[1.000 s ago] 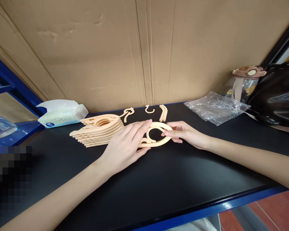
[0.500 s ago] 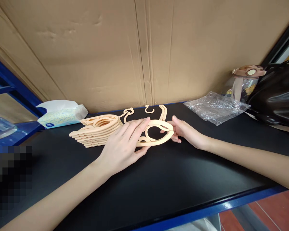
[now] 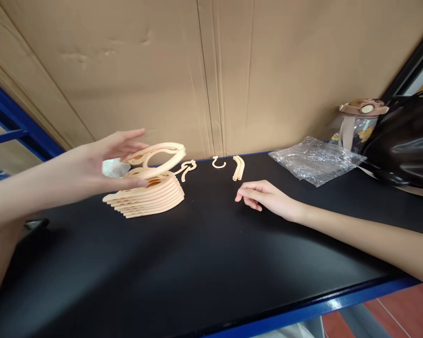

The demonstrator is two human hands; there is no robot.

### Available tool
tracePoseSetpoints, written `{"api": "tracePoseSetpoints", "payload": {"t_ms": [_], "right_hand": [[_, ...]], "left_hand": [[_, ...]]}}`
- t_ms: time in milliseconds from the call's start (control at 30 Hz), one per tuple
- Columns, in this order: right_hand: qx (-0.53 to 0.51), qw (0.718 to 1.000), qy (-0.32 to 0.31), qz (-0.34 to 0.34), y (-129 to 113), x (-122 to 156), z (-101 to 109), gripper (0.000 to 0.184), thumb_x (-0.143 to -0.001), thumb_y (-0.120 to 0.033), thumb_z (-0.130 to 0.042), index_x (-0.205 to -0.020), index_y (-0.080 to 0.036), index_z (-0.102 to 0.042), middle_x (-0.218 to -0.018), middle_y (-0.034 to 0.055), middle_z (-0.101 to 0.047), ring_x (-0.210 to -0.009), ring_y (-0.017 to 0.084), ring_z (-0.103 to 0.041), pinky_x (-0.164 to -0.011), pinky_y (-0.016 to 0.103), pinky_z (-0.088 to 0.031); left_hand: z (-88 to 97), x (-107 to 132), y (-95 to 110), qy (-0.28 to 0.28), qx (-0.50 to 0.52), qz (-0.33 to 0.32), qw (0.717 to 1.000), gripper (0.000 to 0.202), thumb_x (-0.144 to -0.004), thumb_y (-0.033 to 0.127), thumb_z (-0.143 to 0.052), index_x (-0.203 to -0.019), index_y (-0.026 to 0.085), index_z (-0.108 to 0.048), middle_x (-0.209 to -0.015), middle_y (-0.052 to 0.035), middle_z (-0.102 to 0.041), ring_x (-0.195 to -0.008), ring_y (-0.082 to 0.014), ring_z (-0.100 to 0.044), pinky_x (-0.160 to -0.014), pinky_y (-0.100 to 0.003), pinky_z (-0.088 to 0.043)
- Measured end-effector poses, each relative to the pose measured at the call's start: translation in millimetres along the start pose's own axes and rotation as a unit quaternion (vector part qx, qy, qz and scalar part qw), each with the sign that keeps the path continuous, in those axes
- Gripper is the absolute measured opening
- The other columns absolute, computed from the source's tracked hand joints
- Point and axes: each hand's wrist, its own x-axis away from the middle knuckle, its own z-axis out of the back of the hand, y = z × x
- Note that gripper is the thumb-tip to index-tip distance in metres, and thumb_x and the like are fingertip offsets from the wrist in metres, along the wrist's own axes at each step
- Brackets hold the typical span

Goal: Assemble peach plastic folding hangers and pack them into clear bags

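Observation:
My left hand [image 3: 105, 159] grips a folded peach plastic hanger [image 3: 158, 157] and holds it just above a stack of several like hangers [image 3: 146, 197] on the black tabletop [image 3: 204, 263]. My right hand [image 3: 264, 197] rests on the tabletop to the right, empty, its fingers loosely curled and apart. Behind it lie loose peach parts: a shaped piece [image 3: 187, 168], a small hook [image 3: 218, 162] and two curved arms [image 3: 238, 167].
A crumpled clear plastic bag [image 3: 313, 159], a lidded drinking bottle [image 3: 357, 119] and a black bag [image 3: 405, 141] sit at the right. Cardboard sheets [image 3: 204, 70] form the back wall. A blue frame [image 3: 10, 122] stands at the left; the table's blue front edge [image 3: 320, 307] runs along the bottom.
My left hand has lifted the folded hanger from the middle of the table and carried it left, over the stack. My right hand has let go of it and stays on the table.

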Motion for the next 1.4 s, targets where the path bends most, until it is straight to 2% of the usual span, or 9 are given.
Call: {"api": "tracePoseSetpoints", "payload": {"t_ms": [133,333,433,533,600,833,1100,1300,1400], "right_hand": [[0.000,1.000,-0.007,-0.005,-0.2,-0.5,-0.2,0.034,-0.091,-0.045,-0.050,-0.081,-0.015,-0.064,-0.054,-0.0054,-0.042,-0.052,0.008,-0.040,-0.051,0.023,-0.032],[0.003,1.000,-0.013,-0.001,1.2,-0.8,0.0,0.032,-0.091,-0.042,-0.051,-0.082,-0.015,-0.064,-0.055,-0.0051,-0.044,-0.052,0.008,-0.041,-0.051,0.022,-0.033],[0.004,1.000,-0.017,0.002,1.8,-0.9,0.1,0.032,-0.091,-0.042,-0.051,-0.082,-0.015,-0.064,-0.056,-0.0050,-0.044,-0.052,0.007,-0.042,-0.051,0.022,-0.034],[0.006,1.000,-0.018,-0.001,1.3,-1.0,-0.1,0.032,-0.091,-0.042,-0.051,-0.082,-0.014,-0.065,-0.056,-0.0045,-0.045,-0.053,0.008,-0.043,-0.050,0.022,-0.034],[0.009,1.000,-0.019,-0.003,0.6,-0.9,-0.3,0.032,-0.091,-0.042,-0.051,-0.082,-0.014,-0.065,-0.056,-0.0044,-0.045,-0.054,0.008,-0.043,-0.050,0.022,-0.034],[0.013,1.000,-0.022,-0.005,-0.6,-0.8,-0.6,0.032,-0.091,-0.042,-0.051,-0.081,-0.015,-0.065,-0.056,-0.0044,-0.045,-0.054,0.008,-0.043,-0.051,0.021,-0.034],[0.008,1.000,-0.021,-0.005,0.8,-1.2,-1.2,0.031,-0.091,-0.041,-0.051,-0.081,-0.015,-0.065,-0.056,-0.0043,-0.046,-0.054,0.008,-0.044,-0.050,0.022,-0.034],[0.010,1.000,-0.020,-0.008,-0.8,-0.7,-1.9,0.031,-0.091,-0.040,-0.051,-0.080,-0.015,-0.065,-0.056,-0.0044,-0.045,-0.054,0.008,-0.043,-0.050,0.022,-0.034],[0.011,1.000,-0.022,-0.007,-1.5,-0.5,-2.0,0.031,-0.091,-0.041,-0.051,-0.080,-0.015,-0.065,-0.055,-0.0045,-0.045,-0.054,0.008,-0.043,-0.050,0.022,-0.034]], "left_hand": [[-1.4,6.1,-33.4,-0.027,0.041,0.063,0.997,0.093,-0.052,0.077,-0.069,-0.129,0.028,-0.052,-0.118,-0.0034,-0.068,-0.107,-0.0300,-0.064,-0.084,-0.052,-0.054],[-8.2,11.5,-60.9,-0.032,0.014,0.022,0.999,0.077,-0.061,0.066,-0.074,-0.126,0.030,-0.056,-0.121,0.0000,-0.066,-0.105,-0.0294,-0.065,-0.081,-0.051,-0.056],[-5.3,13.8,-61.0,-0.085,0.025,0.074,0.993,0.081,-0.060,0.073,-0.069,-0.128,0.030,-0.055,-0.134,0.0007,-0.057,-0.120,-0.0321,-0.054,-0.093,-0.052,-0.050],[-3.4,15.2,-57.2,-0.158,0.032,0.115,0.980,0.090,-0.062,0.077,-0.062,-0.137,0.031,-0.044,-0.146,0.0013,-0.045,-0.133,-0.0321,-0.040,-0.105,-0.049,-0.039],[-4.0,15.5,-55.2,-0.178,0.025,0.123,0.976,0.089,-0.064,0.076,-0.061,-0.140,0.032,-0.040,-0.149,0.0032,-0.039,-0.137,-0.0308,-0.035,-0.109,-0.049,-0.033],[-9.9,13.9,-53.0,-0.187,0.012,0.118,0.975,0.087,-0.066,0.076,-0.059,-0.140,0.035,-0.039,-0.151,0.0048,-0.035,-0.136,-0.0298,-0.033,-0.111,-0.049,-0.027],[-11.4,13.7,-53.7,-0.178,0.016,0.109,0.978,0.088,-0.067,0.077,-0.057,-0.140,0.031,-0.040,-0.151,0.0011,-0.036,-0.135,-0.0311,-0.034,-0.110,-0.049,-0.027],[-11.3,13.8,-52.1,-0.182,0.022,0.113,0.977,0.092,-0.066,0.077,-0.058,-0.143,0.032,-0.034,-0.146,0.0008,-0.042,-0.135,-0.0302,-0.034,-0.111,-0.049,-0.025],[-10.5,14.9,-54.0,-0.189,0.014,0.100,0.977,0.091,-0.067,0.078,-0.055,-0.143,0.032,-0.034,-0.151,0.0009,-0.036,-0.137,-0.0307,-0.032,-0.112,-0.050,-0.024]]}}
